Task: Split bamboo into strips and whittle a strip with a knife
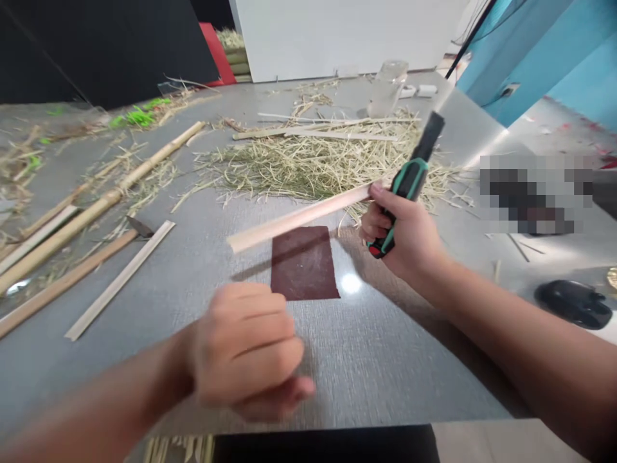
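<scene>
In the head view, my right hand (402,225) is wrapped round a green and black cutter (409,180) and also pinches the end of a pale bamboo strip (299,220). The strip slants down to the left, above a dark red square sheet (303,263) on the grey table (366,366). Closer to me, my left hand (253,350) is curled with its fingers together, a little blurred by motion. Whether it has anything inside its fingers is hidden. It touches neither the strip nor the cutter.
Behind the sheet lies a pile of thin shavings (308,164). At the left are a long bamboo pole (108,199), a wooden-handled tool (72,280) and another strip (123,280). A clear jar (387,87) stands behind. A black object (573,302) is at the right.
</scene>
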{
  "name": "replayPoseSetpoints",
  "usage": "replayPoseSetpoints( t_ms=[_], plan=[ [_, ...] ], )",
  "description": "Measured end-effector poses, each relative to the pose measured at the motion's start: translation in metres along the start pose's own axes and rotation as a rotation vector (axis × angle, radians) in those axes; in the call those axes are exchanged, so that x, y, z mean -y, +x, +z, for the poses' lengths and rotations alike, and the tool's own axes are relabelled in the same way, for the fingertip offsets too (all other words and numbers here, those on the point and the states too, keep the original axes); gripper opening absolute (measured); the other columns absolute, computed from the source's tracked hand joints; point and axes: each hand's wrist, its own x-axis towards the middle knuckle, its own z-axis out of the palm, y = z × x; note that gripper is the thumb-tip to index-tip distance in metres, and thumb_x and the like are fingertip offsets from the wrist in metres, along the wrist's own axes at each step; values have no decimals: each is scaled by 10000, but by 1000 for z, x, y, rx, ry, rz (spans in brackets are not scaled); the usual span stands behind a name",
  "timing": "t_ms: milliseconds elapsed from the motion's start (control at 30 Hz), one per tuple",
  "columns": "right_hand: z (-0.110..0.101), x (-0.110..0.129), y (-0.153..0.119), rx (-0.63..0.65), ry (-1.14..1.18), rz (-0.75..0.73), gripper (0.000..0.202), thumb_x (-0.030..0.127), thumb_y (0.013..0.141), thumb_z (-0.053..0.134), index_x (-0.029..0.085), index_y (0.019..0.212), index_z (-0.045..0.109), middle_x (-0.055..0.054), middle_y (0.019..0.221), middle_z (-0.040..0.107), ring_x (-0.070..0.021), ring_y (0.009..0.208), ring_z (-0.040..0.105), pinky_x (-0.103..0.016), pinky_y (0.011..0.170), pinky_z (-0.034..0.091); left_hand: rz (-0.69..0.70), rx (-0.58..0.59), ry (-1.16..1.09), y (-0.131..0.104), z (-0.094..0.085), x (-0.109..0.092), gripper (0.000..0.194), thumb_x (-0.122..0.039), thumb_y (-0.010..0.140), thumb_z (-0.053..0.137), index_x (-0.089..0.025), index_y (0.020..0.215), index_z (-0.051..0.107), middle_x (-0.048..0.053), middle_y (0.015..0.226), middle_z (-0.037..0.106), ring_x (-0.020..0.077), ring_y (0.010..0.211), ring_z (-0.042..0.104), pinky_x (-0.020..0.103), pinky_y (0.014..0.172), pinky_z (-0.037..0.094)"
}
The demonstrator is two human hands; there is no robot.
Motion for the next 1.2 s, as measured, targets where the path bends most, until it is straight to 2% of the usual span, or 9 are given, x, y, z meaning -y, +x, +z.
replayPoseSetpoints(
  t_ms=[133, 300, 400, 533, 667, 767, 900, 1000, 1200],
  plan=[
    [7, 9, -14, 17, 97, 42, 566, 536, 872, 881, 225, 948, 415, 64, 648, 162, -61, 558, 173, -293, 552, 173, 0, 30, 12, 61, 10, 33, 668, -657, 1049, 623, -234, 1566, 596, 140, 1262, 725, 227, 1253, 643, 431, 1181, 580],
    [21, -5, -37, 169, 90, 121, 613, 560, 876, 893, 210, 908, 391, 69, 649, 192, -44, 560, 207, -273, 542, 176, 77, -23, 23, 77, 11, 79, 642, -591, 1068, 630, -256, 1615, 614, 143, 1409, 726, 196, 1237, 678, 368, 1157, 592],
    [24, -17, -41, 283, 65, 171, 583, 569, 887, 893, 196, 905, 445, 76, 642, 237, -30, 553, 239, -253, 529, 181, 124, -77, -37, 76, 6, 81, 592, -556, 1094, 598, -258, 1604, 645, 138, 1464, 730, 177, 1231, 716, 322, 1100, 620],
    [18, -24, -37, 425, -56, 195, 580, 601, 907, 875, 171, 865, 488, 56, 661, 363, -16, 556, 284, -239, 512, 190, -63, -147, -255, 80, 5, 71, 439, -495, 1084, 650, -201, 1391, 760, 76, 1027, 815, 109, 849, 740, 233, 768, 623],
    [14, -25, -33, 514, -201, 196, 633, 638, 894, 881, 173, 822, 457, 48, 643, 369, -24, 558, 318, -235, 511, 225, -149, -343, -405, 89, 3, 70, 332, -442, 935, 867, -188, 1137, 795, 13, 866, 764, 68, 729, 674, 196, 690, 581],
    [12, -22, -28, 381, -204, 102, 616, 726, 923, 814, 177, 912, 535, 43, 652, 362, -40, 565, 333, -240, 518, 244, -190, -408, -446, 92, -1, 74, 325, -477, 948, 830, -163, 958, 746, 10, 821, 714, 66, 718, 642, 203, 683, 571],
    [3, -21, -16, 168, -280, -169, 659, 849, 982, 644, 197, 1071, 599, 6, 702, 424, -73, 600, 386, -259, 549, 298, -328, -291, -432, 90, -3, 76, 317, -467, 994, 721, -152, 987, 683, 46, 877, 744, 118, 806, 719, 242, 749, 623],
    [-6, -24, -10, 75, -497, -360, 587, 794, 1045, 588, 214, 1133, 576, -24, 791, 509, -90, 671, 439, -265, 610, 349, -431, -178, -478, 86, -1, 73, 298, -456, 1004, 673, -193, 1079, 554, 65, 950, 798, 165, 835, 776, 277, 739, 652],
    [-11, -23, -19, 234, -1007, -672, 514, 662, 1060, 622, 209, 1303, 643, -72, 1017, 698, -126, 827, 596, -285, 749, 452, -519, -7, -440, 84, 3, 61, 294, -511, 1076, 517, -247, 1139, 402, -24, 639, 689, 169, 552, 693, 267, 571, 595]
  ],
)
